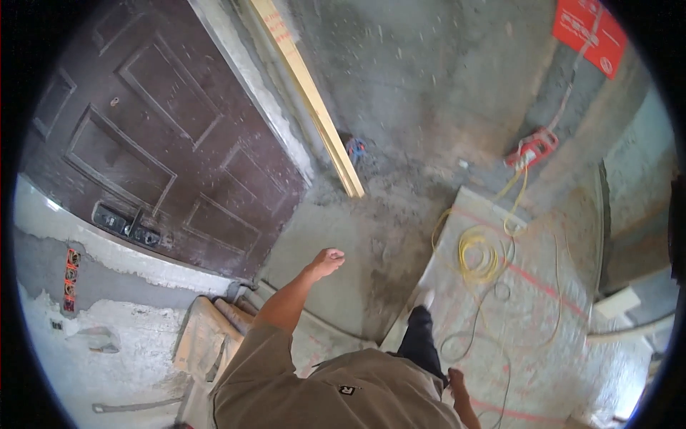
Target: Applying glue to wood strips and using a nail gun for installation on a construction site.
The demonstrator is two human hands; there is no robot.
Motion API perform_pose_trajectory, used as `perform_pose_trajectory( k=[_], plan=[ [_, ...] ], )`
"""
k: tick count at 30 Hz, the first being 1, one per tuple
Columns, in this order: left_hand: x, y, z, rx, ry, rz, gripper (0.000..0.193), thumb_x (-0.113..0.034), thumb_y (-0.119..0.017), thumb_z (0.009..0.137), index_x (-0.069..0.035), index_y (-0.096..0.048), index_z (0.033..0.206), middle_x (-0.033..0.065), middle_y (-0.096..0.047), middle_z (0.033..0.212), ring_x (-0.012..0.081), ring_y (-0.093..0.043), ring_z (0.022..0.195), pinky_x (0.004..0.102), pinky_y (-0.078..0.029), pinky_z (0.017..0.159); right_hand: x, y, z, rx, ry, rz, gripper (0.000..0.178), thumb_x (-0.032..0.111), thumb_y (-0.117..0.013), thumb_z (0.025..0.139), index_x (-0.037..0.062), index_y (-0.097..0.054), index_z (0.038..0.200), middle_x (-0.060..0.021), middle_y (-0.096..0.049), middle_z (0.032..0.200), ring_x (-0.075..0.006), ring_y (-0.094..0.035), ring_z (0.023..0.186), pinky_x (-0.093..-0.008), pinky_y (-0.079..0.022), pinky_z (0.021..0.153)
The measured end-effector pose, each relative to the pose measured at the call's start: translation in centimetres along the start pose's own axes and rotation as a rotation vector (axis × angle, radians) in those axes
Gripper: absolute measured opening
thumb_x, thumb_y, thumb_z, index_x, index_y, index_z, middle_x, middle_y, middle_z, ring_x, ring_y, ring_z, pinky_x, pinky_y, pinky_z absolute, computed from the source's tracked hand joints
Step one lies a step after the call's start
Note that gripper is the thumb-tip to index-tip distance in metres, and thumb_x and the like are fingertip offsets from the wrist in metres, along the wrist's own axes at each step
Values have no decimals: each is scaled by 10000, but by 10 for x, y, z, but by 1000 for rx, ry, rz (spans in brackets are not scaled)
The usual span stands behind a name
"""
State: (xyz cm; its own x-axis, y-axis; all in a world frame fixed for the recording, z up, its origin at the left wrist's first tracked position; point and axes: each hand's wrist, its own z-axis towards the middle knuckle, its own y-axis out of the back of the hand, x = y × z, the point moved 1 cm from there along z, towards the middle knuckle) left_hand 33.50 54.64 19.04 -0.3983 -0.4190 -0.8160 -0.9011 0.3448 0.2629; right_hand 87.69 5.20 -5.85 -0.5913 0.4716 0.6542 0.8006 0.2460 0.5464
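Note:
My left hand (329,262) is stretched out in front of me over the bare grey floor, its fingers curled into a loose fist. Nothing shows in it, and it touches nothing. My right hand (455,379) hangs low beside my dark trousers, partly cut off by my body, with its fingers too small and hidden to make out. Nearest to the left hand is a brown panelled door (179,136) with a dark handle (125,225). One of my legs (421,336) is extended forward onto a pale floor covering (457,243).
A long pale timber strip (314,107) leans by the doorway. On the right lie a coiled yellow hose or cable (479,256) and a loose dark cable (471,343). A red device (532,149) is by the far wall. Bags (207,336) stand at left.

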Motion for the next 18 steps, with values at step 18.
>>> perform_pose_trajectory(
  k=[18],
  plan=[
    [-429, 368, 320, -1258, -534, -120, 872, -294, -765, 814, 96, -307, 1446, 315, -440, 1441, 421, -467, 1326, 427, -382, 1113, 247, 240, 411, -327, -125, 857, 182, 168, -580, 955, 55, -559, 1097, -87, -609, 782, -172, -566, 584, -299, -452, 471]
  ],
)
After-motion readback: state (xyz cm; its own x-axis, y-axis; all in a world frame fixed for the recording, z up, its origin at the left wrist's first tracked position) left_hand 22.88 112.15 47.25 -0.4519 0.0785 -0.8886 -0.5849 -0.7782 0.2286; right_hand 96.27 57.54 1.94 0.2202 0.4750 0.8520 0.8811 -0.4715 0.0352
